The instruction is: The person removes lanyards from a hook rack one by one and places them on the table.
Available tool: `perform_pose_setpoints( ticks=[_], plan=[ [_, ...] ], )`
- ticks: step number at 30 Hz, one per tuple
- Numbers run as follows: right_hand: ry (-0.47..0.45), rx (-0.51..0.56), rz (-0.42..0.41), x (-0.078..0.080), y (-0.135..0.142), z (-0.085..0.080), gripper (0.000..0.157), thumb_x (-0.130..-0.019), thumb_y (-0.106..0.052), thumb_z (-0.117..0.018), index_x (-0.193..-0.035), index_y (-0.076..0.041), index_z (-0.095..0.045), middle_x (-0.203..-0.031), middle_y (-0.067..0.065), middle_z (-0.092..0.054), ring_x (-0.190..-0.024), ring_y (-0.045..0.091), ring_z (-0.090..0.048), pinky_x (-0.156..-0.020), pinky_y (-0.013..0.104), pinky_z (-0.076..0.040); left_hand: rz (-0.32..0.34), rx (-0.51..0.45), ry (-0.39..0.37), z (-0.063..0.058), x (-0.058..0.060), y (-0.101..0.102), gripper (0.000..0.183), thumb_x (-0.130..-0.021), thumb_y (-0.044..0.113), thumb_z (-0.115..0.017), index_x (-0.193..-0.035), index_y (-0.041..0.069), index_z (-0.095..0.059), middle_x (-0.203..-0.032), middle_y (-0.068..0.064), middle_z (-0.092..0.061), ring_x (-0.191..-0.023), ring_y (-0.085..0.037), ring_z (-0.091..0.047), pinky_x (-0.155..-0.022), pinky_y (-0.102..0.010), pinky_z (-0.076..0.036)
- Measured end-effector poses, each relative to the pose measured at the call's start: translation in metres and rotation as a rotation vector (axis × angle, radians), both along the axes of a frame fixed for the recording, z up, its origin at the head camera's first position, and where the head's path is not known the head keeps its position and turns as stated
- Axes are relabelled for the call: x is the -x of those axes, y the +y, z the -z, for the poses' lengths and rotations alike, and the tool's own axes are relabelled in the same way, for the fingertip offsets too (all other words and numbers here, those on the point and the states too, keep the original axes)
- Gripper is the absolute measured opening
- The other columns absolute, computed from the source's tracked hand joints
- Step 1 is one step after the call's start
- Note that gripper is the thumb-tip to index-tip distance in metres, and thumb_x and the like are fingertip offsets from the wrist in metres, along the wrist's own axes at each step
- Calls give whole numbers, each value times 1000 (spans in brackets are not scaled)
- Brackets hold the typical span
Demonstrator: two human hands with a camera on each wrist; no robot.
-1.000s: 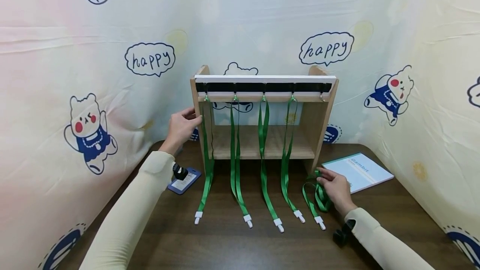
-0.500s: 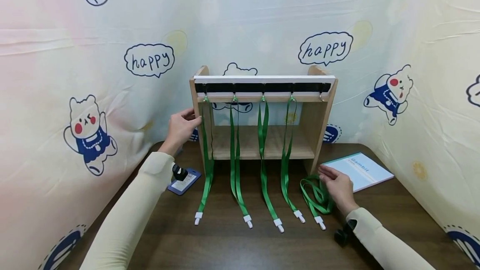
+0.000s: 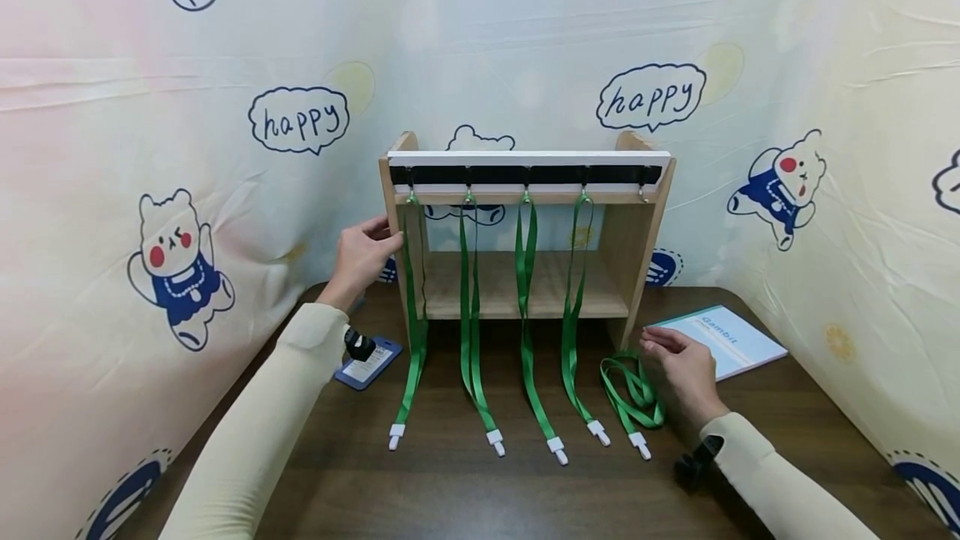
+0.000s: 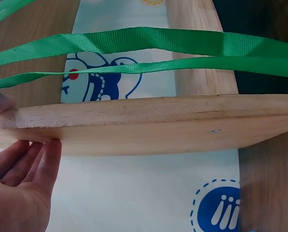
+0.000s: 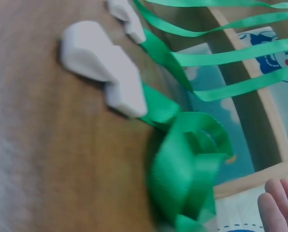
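My left hand [image 3: 358, 261] grips the left side panel of a wooden rack [image 3: 651, 248]. In the left wrist view the thumb lies on one face of that panel [image 4: 134, 116] and the fingers on the other. Green lanyards [image 3: 527, 273] with white clips hang from hooks along the rack's front rail. Another lanyard [image 3: 651, 418] lies in loose loops on the table at the right, its white clip [image 5: 105, 67] toward the front. Just right of these loops is my right hand [image 3: 682, 369], fingers relaxed and holding nothing; only its fingertips [image 5: 272, 212] show in the right wrist view.
A blue badge holder [image 3: 369, 362] lies left of the rack, partly behind the left wrist camera. On the right, a light blue booklet [image 3: 731, 344] lies behind the right hand. A metal hook [image 3: 642, 194] shows at the rail's right end. Patterned cloth surrounds the table.
My right hand has let go of the loose lanyard and moved slightly right, away from it. The lanyard's loops have settled on the table. My left hand stays on the rack.
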State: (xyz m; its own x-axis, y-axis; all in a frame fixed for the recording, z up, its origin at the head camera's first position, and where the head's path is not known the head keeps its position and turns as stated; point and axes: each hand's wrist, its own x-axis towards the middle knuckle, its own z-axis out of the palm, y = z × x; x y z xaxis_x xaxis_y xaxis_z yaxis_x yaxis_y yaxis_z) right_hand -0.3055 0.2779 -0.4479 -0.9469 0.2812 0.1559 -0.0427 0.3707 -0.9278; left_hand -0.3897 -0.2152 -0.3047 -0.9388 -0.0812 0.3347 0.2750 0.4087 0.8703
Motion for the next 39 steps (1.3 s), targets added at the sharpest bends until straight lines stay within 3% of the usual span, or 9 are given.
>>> perform_pose_setpoints(
  ticks=[6, 9, 16, 23, 29, 32, 36, 39],
  plan=[
    [59, 97, -24, -1, 6, -11, 40, -95, -17, -71, -131, 1, -65, -104, -10, -78, -86, -9, -70, -79, 11, -57, -4, -6, -1, 1, -1, 0, 58, -95, 32, -67, -148, 11, -53, -140, -15, -63, -129, -28, -61, -109, -45, -52],
    [64, 84, -30, -2, 8, -16, 42, -96, -21, -71, -132, 0, -65, -101, -18, -76, -88, -6, -71, -79, 12, -58, -5, -10, -6, 2, -1, -1, 58, -95, 32, -68, -148, 11, -53, -140, -15, -63, -130, -28, -60, -109, -45, -52],
    [98, 48, -14, -1, 6, -33, 43, -96, -28, -70, -131, -3, -66, -110, -9, -77, -90, -7, -71, -80, 7, -55, -1, -2, -1, 3, 0, 0, 60, -95, 34, -68, -148, 11, -52, -141, -15, -63, -130, -28, -60, -108, -45, -52],
    [154, 98, -45, 2, 4, -53, 46, -96, -26, -70, -133, 1, -63, -99, -25, -73, -89, -6, -72, -81, 10, -56, 12, -6, -6, 2, 1, 0, 60, -95, 34, -68, -148, 11, -53, -141, -15, -63, -129, -27, -61, -108, -45, -52],
    [203, 105, -62, 8, 3, -78, 47, -96, -26, -70, -134, 1, -63, -102, -19, -74, -88, -8, -71, -82, 7, -54, 11, 0, 11, -2, 2, 1, 59, -95, 34, -68, -147, 10, -54, -140, -16, -63, -129, -28, -61, -108, -45, -53],
    [239, 164, -88, 10, 0, -90, 47, -94, -21, -72, -133, 3, -63, -102, -16, -75, -89, -5, -72, -81, 7, -55, 7, 9, 6, -1, 2, 1, 59, -95, 33, -68, -147, 9, -53, -140, -16, -63, -129, -28, -61, -108, -45, -52],
    [284, 212, -128, 13, -6, -105, 46, -93, -18, -74, -131, 5, -63, -99, -17, -76, -90, -1, -74, -80, 11, -57, 4, 6, -2, -1, 2, 1, 58, -95, 31, -68, -147, 9, -54, -140, -16, -64, -129, -28, -61, -108, -44, -52],
    [302, 188, -142, 14, -13, -115, 44, -93, -21, -73, -131, 2, -64, -102, -17, -76, -95, 4, -75, -84, 14, -58, 4, -2, 1, -1, 1, 0, 58, -95, 31, -68, -146, 8, -54, -140, -16, -64, -129, -28, -62, -108, -45, -52]
  ],
)
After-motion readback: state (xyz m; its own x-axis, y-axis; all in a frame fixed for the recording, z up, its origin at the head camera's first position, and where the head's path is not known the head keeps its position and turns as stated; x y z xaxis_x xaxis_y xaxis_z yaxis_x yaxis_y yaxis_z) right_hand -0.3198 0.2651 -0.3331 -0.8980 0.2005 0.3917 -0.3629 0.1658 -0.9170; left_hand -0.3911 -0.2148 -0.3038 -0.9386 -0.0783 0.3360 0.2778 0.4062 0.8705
